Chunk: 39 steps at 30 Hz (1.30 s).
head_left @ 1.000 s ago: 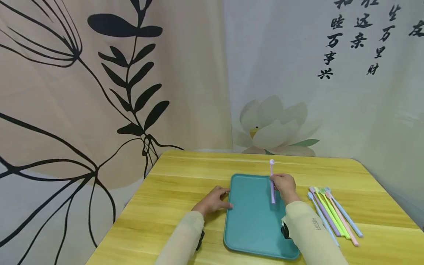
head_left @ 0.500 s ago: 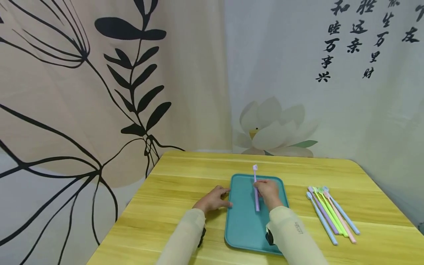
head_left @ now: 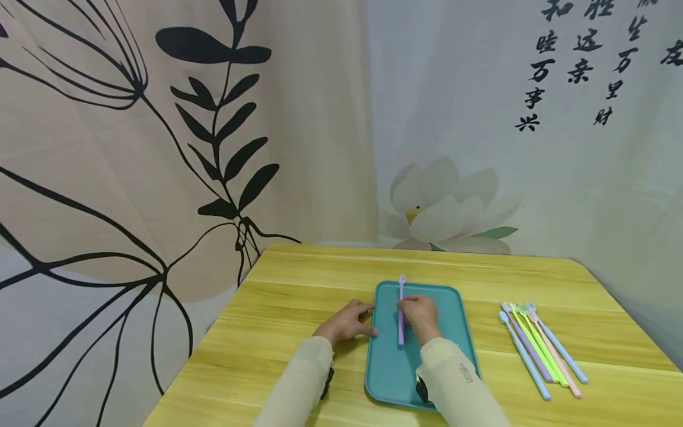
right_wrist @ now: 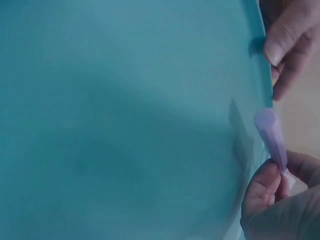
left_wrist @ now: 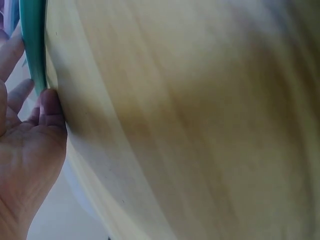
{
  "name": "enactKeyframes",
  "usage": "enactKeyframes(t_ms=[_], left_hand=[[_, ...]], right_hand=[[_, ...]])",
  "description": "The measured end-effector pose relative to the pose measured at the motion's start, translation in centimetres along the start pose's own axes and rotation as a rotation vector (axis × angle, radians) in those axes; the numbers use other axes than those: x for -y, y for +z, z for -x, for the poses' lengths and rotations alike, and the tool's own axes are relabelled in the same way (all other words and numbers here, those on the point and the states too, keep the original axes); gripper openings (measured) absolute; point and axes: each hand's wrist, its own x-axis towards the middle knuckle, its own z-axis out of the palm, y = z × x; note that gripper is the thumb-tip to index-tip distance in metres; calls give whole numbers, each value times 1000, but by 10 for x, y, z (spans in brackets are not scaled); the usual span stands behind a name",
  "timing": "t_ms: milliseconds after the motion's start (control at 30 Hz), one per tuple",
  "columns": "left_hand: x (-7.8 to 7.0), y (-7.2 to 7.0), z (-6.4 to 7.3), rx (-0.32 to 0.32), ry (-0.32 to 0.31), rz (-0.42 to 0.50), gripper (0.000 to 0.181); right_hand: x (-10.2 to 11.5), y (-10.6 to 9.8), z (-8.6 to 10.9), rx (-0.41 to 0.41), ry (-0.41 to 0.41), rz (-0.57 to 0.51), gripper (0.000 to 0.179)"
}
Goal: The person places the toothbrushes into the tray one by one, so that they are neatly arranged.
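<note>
My right hand (head_left: 420, 314) pinches a purple toothbrush (head_left: 401, 332) by the middle of its handle, over the left part of a teal tray (head_left: 392, 373). The brush points away from me, its small head (head_left: 402, 279) overlapping the far rim. In the right wrist view the end of the purple handle (right_wrist: 270, 127) stands out from between thumb and fingers, close to the tray's edge. My left hand (head_left: 347, 323) rests against the tray's left side, thumb and fingers spread along the rim. In the left wrist view its fingers touch the teal edge (left_wrist: 34, 45).
To the right of the tray, several toothbrushes (head_left: 544, 350) in blue, purple, green and pink lie bunched on the wooden table (head_left: 304, 279). Behind the table hangs a printed curtain (head_left: 320, 148) with plant drawings and black lettering.
My right hand has carried the purple toothbrush leftward across the tray, from its right side to its left part, and lower. My left hand has stayed at the tray's left edge.
</note>
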Motion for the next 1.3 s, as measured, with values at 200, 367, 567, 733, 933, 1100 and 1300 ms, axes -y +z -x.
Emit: enactKeyframes(t_ms=[200,367,567,733,933,1100,1300], left_hand=[[2,1,0,2,-6,-6,69],[2,1,-1,-3,-12,7,68],[1,2,-3,-5,-17,10,67],[1,1,-2,-9,-25,27,67],[3,2,-3,-15,-22,42,68],[2,2,-3,-14,-20,55,68],[3,2,-2,-11,-27,51,68]], right_hand=[[-3,14,2,2,4,11,24],[-2,19,6,0,-38,102,20],[2,22,11,-14,-80,184,17],[5,26,14,0,-120,230,17],[4,29,11,17,-124,259,16],[5,28,12,34,-142,275,17],[4,27,12,46,-168,269,16]])
